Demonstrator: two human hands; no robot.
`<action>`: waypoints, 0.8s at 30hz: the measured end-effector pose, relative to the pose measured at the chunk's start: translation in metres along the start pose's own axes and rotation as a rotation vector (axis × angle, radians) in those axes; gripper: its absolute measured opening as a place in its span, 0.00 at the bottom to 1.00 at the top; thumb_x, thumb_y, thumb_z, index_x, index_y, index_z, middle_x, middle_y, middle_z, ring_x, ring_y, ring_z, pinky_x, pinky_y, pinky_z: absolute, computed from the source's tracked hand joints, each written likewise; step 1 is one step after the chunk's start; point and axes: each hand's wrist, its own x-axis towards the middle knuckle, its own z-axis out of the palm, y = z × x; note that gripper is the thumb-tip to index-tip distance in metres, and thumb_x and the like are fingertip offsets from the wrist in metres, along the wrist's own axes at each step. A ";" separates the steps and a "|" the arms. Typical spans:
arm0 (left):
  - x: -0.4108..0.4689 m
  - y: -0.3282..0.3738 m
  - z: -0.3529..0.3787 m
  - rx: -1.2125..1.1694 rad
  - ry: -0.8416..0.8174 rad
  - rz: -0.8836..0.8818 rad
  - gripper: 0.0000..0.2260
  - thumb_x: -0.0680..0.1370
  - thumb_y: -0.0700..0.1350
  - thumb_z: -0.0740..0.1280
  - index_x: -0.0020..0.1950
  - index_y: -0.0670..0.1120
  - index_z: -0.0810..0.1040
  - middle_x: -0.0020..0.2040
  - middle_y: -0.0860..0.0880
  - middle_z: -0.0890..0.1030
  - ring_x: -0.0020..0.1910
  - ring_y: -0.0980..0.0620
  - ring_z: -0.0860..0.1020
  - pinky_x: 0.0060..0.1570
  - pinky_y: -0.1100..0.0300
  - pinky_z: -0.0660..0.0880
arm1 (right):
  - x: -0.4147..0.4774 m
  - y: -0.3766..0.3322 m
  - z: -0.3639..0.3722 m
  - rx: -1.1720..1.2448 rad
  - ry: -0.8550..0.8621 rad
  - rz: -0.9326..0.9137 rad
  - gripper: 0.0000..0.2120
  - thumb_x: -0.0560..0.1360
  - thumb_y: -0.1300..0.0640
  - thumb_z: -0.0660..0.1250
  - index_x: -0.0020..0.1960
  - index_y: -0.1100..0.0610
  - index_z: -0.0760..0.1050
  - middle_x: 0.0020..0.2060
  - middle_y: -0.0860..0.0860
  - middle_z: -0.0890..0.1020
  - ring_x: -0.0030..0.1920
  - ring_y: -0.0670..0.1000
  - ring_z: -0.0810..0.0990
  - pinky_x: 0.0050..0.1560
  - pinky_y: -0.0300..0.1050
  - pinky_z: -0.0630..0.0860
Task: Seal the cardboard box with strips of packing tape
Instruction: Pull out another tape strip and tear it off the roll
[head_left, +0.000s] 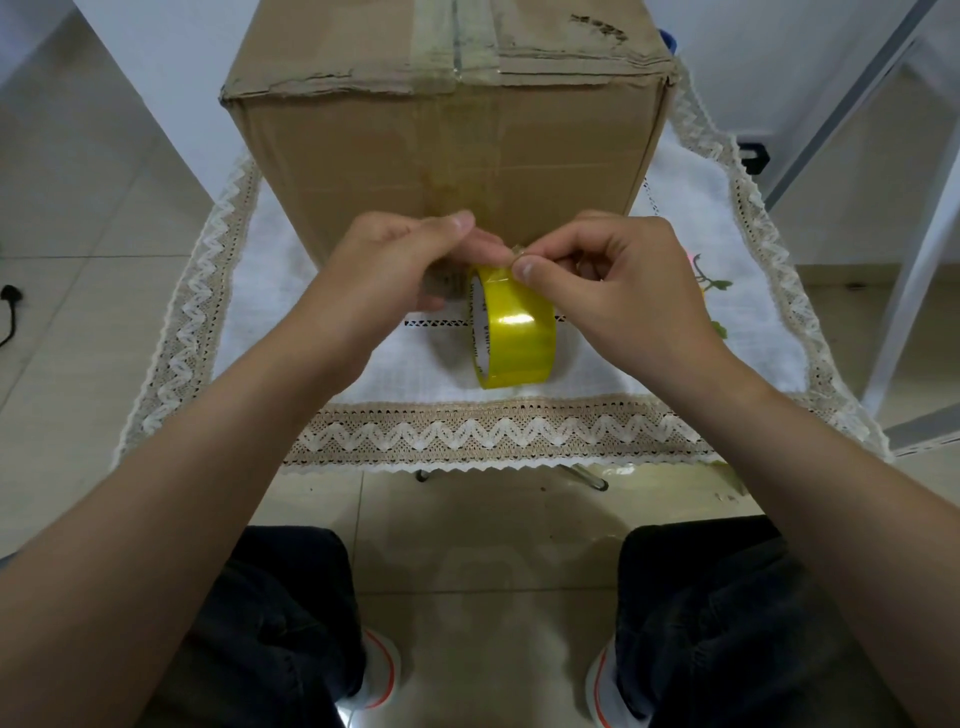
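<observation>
Seen from the head camera, looking down over a small table draped in a white cloth (322, 374) with a beige lace border. Stood on that cloth, toward the far side: a closed cardboard box (447, 156), its top seam already covered by a strip of old tape (457, 47) running down the middle and over the near edge. Stood on edge just in front of the box, on the cloth: a roll of yellow packing tape (514, 330), its open core facing left. Held together above the roll, near the box's lower front face: left hand (395, 270) and right hand (618, 291), both arms bare. Fingers of both curled in, thumb and forefinger tips meeting at the top of the roll, pinched on the clear loose end of tape (511, 260) there. Hard to tell how much of that end was lifted free of the roll. Visible below the table's near edge: pale floor tiles, dark trousers and white shoes with orange trim (382, 675). Off to the right: white metal frame legs (904, 291)
</observation>
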 end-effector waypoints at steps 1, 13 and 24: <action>0.000 0.000 -0.001 -0.007 -0.021 -0.036 0.14 0.85 0.46 0.63 0.48 0.52 0.88 0.55 0.55 0.88 0.58 0.52 0.85 0.58 0.52 0.79 | 0.000 0.000 0.000 0.003 -0.002 0.004 0.04 0.75 0.57 0.76 0.44 0.49 0.86 0.37 0.54 0.82 0.32 0.41 0.72 0.36 0.33 0.68; 0.000 -0.011 0.008 0.113 0.078 0.292 0.04 0.76 0.42 0.77 0.49 0.47 0.88 0.49 0.49 0.87 0.50 0.54 0.86 0.53 0.58 0.83 | -0.002 -0.001 0.003 0.037 -0.009 0.006 0.03 0.76 0.59 0.76 0.44 0.54 0.87 0.33 0.45 0.83 0.32 0.39 0.75 0.35 0.30 0.69; 0.000 -0.016 0.015 0.308 0.250 0.447 0.04 0.77 0.44 0.74 0.45 0.54 0.85 0.43 0.57 0.84 0.44 0.60 0.83 0.45 0.66 0.77 | -0.003 -0.004 0.001 0.031 -0.092 -0.010 0.03 0.76 0.58 0.75 0.45 0.54 0.87 0.35 0.47 0.83 0.33 0.40 0.74 0.35 0.35 0.69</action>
